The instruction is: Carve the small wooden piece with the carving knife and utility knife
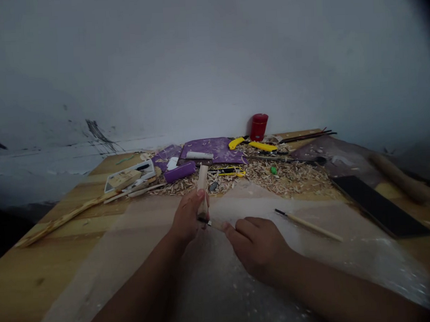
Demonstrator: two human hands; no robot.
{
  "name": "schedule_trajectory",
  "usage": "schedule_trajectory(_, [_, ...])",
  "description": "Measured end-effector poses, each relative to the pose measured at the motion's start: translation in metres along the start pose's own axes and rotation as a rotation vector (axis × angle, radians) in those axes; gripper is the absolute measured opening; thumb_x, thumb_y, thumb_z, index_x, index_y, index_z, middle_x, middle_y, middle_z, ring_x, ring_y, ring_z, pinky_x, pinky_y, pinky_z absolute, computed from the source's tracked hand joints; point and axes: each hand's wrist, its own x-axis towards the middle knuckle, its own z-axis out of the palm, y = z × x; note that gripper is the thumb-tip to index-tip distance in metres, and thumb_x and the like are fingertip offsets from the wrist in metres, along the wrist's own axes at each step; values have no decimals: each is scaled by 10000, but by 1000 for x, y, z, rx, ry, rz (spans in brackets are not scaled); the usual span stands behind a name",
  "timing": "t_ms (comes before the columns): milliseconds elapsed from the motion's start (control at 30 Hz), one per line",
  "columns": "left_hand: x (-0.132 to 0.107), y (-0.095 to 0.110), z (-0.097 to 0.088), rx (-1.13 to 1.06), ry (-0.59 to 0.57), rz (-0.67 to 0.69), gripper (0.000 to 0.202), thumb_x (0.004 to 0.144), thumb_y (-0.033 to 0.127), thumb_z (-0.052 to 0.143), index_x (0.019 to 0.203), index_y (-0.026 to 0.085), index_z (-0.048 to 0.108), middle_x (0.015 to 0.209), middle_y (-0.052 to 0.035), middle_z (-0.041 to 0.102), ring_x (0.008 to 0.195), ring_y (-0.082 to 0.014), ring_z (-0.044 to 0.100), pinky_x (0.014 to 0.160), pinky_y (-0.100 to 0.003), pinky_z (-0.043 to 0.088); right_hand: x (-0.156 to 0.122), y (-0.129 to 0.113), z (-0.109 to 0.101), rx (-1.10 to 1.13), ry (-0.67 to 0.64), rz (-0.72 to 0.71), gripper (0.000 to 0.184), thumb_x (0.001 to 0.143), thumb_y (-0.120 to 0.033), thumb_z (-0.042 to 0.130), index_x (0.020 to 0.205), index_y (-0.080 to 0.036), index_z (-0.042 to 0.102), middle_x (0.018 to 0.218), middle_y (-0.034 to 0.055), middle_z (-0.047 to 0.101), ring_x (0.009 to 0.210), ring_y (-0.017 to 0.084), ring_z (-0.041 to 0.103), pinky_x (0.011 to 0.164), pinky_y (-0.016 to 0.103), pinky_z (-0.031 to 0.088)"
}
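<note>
My left hand is closed round a pale wooden stick that stands upright on the clear plastic sheet. My right hand rests just to its right with fingers curled, pinching a small tool whose tip meets the base of the stick. A thin brush lies on the sheet to the right of my right hand.
Wood shavings cover the table's far middle, with purple sheets, yellow knives, a red jar, a white tray and a long stick at left. A black slab and wooden dowel lie right.
</note>
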Motion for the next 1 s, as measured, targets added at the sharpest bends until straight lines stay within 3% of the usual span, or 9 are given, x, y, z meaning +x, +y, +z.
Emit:
schedule_trajectory(233, [2,-6,4,-75,66,31,358,778,503,425,636,179,486,396,31,470,292,-89,385,285,-195,322,-1,-5,1,-20,36,26,216,876,-162,386,1006,-117,553,645,23,530,574,165,454,513,295,337])
schedule_trajectory(467, [2,-7,6,-172,119,27,372,780,503,420,627,168,474,382,37,467,288,-86,380,278,-188,323,2,-3,2,63,21,93,196,872,-153,404,865,-138,599,621,19,536,568,139,472,535,263,347])
schedule_trajectory(600, [2,-5,7,-250,158,17,366,768,499,445,628,163,479,381,31,480,288,-88,387,279,-192,334,2,2,6,187,44,145,205,863,-170,419,968,-136,591,684,41,576,613,139,516,566,242,388])
schedule_trajectory(867, [2,-1,3,-278,76,23,370,750,500,453,638,152,508,419,14,507,308,-105,430,290,-217,374,3,22,3,670,-29,423,184,830,-234,493,959,-196,619,804,18,665,694,125,603,622,221,445])
schedule_trajectory(1000, [1,-2,-3,-174,-5,40,370,767,505,432,666,158,514,428,14,510,313,-106,438,305,-214,367,4,31,-5,659,-75,329,193,828,-238,497,956,-190,634,758,24,653,653,118,585,603,215,422])
